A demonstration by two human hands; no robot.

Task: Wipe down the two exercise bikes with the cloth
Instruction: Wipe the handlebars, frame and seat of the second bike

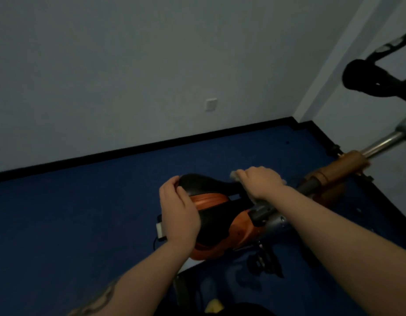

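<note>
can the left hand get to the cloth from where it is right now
Probably yes. The left hand grips the back of the saddle, the cloth sits under the right hand at its front, and nothing stands between.

Blue carpeted floor (83, 224) edged by black skirting (129, 148), orange-and-black exercise bike (222, 226) standing on it

Glossy black saddle (203, 185), shiny metal post (380, 143), matt blue floor (83, 213)

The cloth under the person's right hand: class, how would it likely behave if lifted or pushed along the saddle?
The cloth looks bunched and crumpled under the right hand, so it is probably floppy and light. Pressed on the saddle, it would likely slide and fold rather than roll.
</note>
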